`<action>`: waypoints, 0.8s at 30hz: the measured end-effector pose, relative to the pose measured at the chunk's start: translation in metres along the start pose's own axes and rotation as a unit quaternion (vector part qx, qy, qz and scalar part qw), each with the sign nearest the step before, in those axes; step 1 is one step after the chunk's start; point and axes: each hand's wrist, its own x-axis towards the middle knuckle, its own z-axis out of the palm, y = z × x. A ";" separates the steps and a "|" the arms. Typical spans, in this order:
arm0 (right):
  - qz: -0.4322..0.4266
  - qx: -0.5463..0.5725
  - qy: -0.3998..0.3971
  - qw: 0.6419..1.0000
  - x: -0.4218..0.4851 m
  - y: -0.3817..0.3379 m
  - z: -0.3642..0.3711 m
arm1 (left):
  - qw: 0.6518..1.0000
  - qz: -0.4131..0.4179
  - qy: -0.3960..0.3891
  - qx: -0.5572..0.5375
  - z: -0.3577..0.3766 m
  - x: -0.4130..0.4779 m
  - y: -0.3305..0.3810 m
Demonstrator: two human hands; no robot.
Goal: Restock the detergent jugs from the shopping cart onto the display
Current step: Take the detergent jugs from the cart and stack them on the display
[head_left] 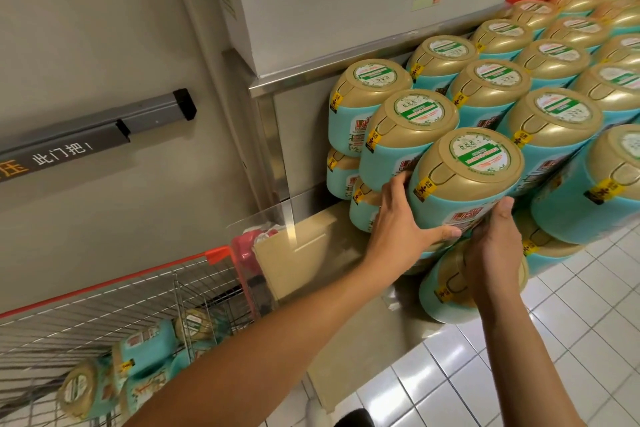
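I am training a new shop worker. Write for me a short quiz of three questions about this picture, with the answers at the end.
1. True or false: the left hand and the right hand both grip the same jug.
2. Where does the shopping cart stand?
A. on the person's left, beside the display stack
B. on the person's right
C. behind the display stack
3. Short answer: is the shopping cart already empty?

Key
1. True.
2. A.
3. No: several cart jugs lie in it.
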 end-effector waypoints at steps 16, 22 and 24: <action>-0.008 -0.041 -0.090 0.995 -0.136 0.058 0.064 | 0.997 -0.014 0.057 -0.041 -0.137 -0.070 -0.104; 0.003 -0.134 -0.269 0.954 -0.200 0.073 0.148 | 0.983 -0.087 0.156 -0.043 -0.250 -0.146 -0.168; 0.001 -0.156 -0.324 0.933 -0.225 0.080 0.176 | 0.972 -0.122 0.196 -0.046 -0.282 -0.175 -0.190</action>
